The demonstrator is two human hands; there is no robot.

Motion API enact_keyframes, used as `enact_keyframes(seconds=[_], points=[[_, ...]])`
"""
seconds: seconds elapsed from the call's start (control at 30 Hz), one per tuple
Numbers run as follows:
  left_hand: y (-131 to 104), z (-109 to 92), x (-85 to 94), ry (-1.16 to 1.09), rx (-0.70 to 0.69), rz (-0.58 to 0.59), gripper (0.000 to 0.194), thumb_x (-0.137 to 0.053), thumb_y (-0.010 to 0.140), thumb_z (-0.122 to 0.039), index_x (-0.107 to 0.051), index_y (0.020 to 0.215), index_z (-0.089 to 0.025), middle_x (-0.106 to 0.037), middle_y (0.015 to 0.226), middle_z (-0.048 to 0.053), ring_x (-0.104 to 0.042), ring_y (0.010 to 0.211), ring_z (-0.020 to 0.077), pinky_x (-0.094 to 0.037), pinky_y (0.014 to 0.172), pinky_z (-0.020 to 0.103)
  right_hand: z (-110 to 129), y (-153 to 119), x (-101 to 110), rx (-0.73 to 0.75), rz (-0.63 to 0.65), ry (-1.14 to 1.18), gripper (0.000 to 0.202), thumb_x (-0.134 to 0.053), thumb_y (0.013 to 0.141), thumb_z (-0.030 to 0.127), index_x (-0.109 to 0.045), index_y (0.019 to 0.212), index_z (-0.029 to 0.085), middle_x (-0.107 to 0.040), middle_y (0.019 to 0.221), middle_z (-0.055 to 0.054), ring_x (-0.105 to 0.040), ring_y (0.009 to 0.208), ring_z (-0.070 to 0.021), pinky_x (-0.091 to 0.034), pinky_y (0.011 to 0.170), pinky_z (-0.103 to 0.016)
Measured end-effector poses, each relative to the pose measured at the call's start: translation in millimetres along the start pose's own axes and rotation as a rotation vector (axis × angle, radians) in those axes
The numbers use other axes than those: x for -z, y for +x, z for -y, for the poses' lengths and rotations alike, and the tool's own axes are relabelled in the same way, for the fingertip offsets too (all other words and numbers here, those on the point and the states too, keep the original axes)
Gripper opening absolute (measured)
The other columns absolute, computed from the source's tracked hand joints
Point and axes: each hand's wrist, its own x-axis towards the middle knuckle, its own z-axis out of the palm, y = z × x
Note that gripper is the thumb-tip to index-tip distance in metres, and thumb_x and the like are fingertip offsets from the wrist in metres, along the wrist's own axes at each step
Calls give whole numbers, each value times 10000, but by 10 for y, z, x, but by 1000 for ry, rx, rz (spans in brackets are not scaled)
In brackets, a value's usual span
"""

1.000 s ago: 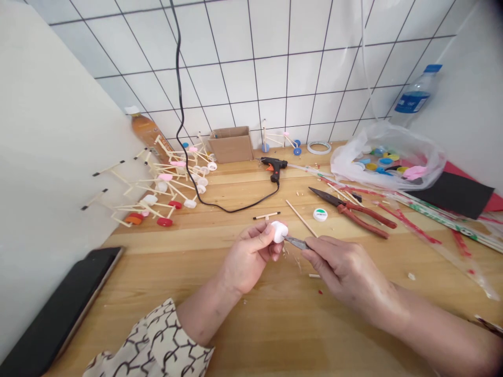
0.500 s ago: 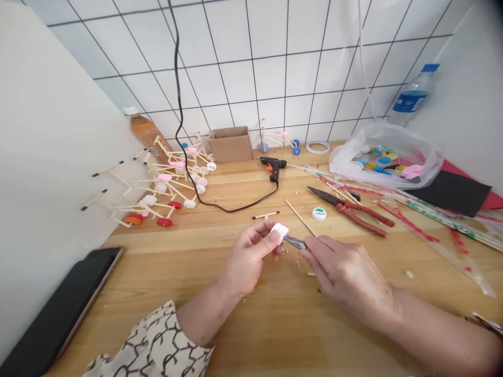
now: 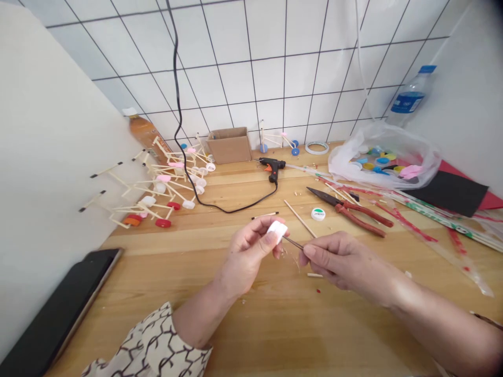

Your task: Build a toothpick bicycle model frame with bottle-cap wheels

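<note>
In the head view, my left hand (image 3: pixel 245 256) pinches a white bottle cap (image 3: pixel 277 230) between thumb and fingers above the table. My right hand (image 3: pixel 338 260) is closed on a pointed metal blade (image 3: pixel 293 242), whose handle is hidden in the fist. The blade appears edge-on as a thin dark line, and its tip meets the right side of the cap. Whether the tip has gone into the cap I cannot tell. Just beyond my hands lie a bare wooden stick (image 3: pixel 301 219) and a dark-tipped stick (image 3: pixel 265 215).
Stick models with cap wheels (image 3: pixel 163 180) crowd the left. A glue gun (image 3: pixel 272 166), a cardboard box (image 3: pixel 229 145) and a tape roll (image 3: pixel 317 148) sit at the back. Red-handled pliers (image 3: pixel 359 213), a white-green cap (image 3: pixel 318 213) and a bag of caps (image 3: pixel 338 162) are right; a phone (image 3: pixel 66 303) left.
My right hand has rolled over, so the blade's broad face has turned to a thin edge. The cap has tilted slightly and stays in my left hand.
</note>
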Motion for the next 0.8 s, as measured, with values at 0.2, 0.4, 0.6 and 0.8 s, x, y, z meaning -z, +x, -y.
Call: enact_keyframes(seconds=[0.2,0.4,0.6,0.8], points=[[71,-26,72,-242,177,-20,240,-712,714,-269,-694,880,-96,-677,742,79,-504,540,83,-394,496,198,11,28,184,194,-255,-472,383,-386,908,436,-492,641,183,-329,529,62,-324,466,-84,-257,444,-223],[69,-21,90,-323,253,20,252,-644,777,-257,-679,938,-67,-670,779,104,-521,554,88,-407,490,191,-91,112,420,-119,-542,-1233,304,-357,928,306,-577,786,152,-653,704,-95,-636,641,-243,-396,532,-302],[70,-27,98,-337,276,50,223,-634,779,-237,-681,928,-77,-661,789,96,-546,583,103,-433,516,213,-116,125,475,-438,-389,-1425,276,-362,925,195,-602,961,65,-700,845,-205,-693,760,-340,-467,572,-369],[45,-47,80,-298,230,81,272,-715,698,-234,-686,940,-113,-662,815,85,-547,619,108,-433,553,225,-153,158,454,-505,-401,-1424,281,-375,921,188,-614,961,46,-705,883,-224,-693,824,-341,-500,621,-395]])
